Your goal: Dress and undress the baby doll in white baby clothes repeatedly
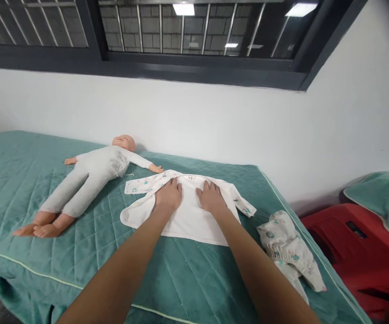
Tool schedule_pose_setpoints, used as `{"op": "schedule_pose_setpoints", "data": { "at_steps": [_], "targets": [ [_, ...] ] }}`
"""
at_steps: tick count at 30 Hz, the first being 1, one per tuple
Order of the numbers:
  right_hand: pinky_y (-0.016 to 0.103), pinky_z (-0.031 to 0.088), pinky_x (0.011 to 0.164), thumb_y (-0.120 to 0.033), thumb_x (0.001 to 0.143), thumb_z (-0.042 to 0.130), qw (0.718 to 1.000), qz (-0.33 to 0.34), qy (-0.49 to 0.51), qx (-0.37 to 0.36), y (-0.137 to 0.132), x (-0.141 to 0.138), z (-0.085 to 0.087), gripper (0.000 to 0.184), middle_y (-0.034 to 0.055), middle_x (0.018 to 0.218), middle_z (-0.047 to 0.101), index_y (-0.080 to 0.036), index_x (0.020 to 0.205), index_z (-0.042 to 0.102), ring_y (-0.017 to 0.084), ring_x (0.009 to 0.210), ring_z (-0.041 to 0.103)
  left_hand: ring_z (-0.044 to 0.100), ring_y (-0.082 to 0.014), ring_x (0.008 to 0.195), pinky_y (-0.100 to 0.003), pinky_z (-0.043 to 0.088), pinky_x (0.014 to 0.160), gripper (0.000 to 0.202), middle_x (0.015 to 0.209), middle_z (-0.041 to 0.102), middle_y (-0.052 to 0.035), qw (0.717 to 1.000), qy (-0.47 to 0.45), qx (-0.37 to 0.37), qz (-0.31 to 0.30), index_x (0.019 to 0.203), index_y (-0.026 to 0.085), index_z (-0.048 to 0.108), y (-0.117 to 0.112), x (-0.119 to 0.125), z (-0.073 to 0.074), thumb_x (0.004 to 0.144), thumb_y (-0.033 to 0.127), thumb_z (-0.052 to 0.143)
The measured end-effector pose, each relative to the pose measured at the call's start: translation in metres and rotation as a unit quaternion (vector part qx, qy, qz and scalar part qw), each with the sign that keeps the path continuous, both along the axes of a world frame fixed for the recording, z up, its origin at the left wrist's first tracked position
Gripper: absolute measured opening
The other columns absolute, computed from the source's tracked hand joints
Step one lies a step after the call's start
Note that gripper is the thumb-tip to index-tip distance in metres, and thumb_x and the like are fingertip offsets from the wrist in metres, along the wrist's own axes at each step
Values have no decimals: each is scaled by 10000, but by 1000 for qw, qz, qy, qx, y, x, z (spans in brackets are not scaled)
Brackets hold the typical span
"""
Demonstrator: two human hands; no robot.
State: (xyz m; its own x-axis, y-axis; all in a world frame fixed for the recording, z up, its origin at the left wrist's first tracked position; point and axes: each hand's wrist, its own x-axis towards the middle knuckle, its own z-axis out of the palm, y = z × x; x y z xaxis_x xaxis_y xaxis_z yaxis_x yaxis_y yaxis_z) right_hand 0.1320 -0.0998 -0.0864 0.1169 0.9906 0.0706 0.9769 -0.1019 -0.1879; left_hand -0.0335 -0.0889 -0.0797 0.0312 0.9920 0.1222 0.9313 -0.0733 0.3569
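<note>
A white baby shirt (189, 216) with small printed figures lies spread open on the green quilted bed (22, 180). My left hand (169, 194) rests flat on its left half, fingers stretched toward the collar. My right hand (210, 196) lies flat on the right half, fingers also extended. Both hands press on the fabric and hold nothing. A baby doll (89, 177) in a pale grey body suit lies on its back to the left of the shirt, head toward the wall, one arm reaching the shirt's sleeve.
Crumpled printed baby trousers (289, 249) lie near the bed's right edge. A red plastic object (356, 252) stands on the floor at right, beside another green-covered surface (383, 200). A white wall (214, 121) and a barred window (181, 31) lie behind the bed.
</note>
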Motion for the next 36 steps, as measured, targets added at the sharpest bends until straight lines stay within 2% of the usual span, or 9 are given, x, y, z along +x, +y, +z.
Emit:
{"op": "schedule_pose_setpoints", "data": {
  "at_steps": [4, 7, 12, 19, 27, 36],
  "targets": [
    [423, 176, 1155, -454, 994, 246, 1000, -11, -3, -5, 1, 7, 0, 682, 238, 1563, 271, -14, 1515, 235, 313, 1441, 267, 595, -298, 1178, -465, 445, 993, 483, 1297, 615, -132, 999, -7, -35, 6, 1363, 230, 464, 1, 0, 1, 996, 425, 217],
    [403, 184, 1154, -460, 998, 236, 1000, -12, -5, -7, 0, 7, 1, 678, 232, 1562, 280, -24, 1518, 239, 298, 1432, 290, 604, -299, 1166, -465, 456, 973, 474, 1315, 606, -129, 999, -7, -44, 9, 1368, 239, 456, 2, 0, 2, 994, 419, 229],
    [395, 202, 1152, -450, 998, 250, 1000, -11, -7, -7, -2, 5, 1, 669, 218, 1557, 301, -24, 1515, 259, 306, 1419, 310, 592, -301, 1183, -462, 447, 988, 478, 1337, 588, -136, 999, -6, -46, 8, 1383, 231, 436, 3, 1, 2, 989, 412, 234],
    [440, 157, 1171, -452, 1002, 184, 1000, 3, -16, -27, -3, 3, 1, 691, 219, 1579, 244, -7, 1531, 191, 303, 1464, 225, 525, -301, 1269, -457, 407, 1054, 488, 1408, 526, -133, 999, -7, -46, -8, 1412, 205, 414, 4, 2, -1, 988, 374, 240],
    [432, 153, 1178, -452, 1007, 151, 999, 9, -24, -44, -12, 0, 4, 687, 213, 1586, 226, -12, 1532, 201, 293, 1471, 221, 478, -326, 1324, -475, 378, 1082, 532, 1411, 516, -196, 998, -6, -52, -19, 1388, 110, 454, 0, 4, -1, 992, 369, 211],
    [431, 118, 1189, -474, 1004, 152, 999, 5, -30, -41, -30, 0, -2, 700, 227, 1589, 209, -24, 1540, 175, 302, 1485, 165, 496, -292, 1312, -470, 362, 1091, 538, 1379, 550, -189, 998, 20, -46, -27, 1372, 136, 467, -10, -1, -5, 992, 417, 209]
  ]
}}
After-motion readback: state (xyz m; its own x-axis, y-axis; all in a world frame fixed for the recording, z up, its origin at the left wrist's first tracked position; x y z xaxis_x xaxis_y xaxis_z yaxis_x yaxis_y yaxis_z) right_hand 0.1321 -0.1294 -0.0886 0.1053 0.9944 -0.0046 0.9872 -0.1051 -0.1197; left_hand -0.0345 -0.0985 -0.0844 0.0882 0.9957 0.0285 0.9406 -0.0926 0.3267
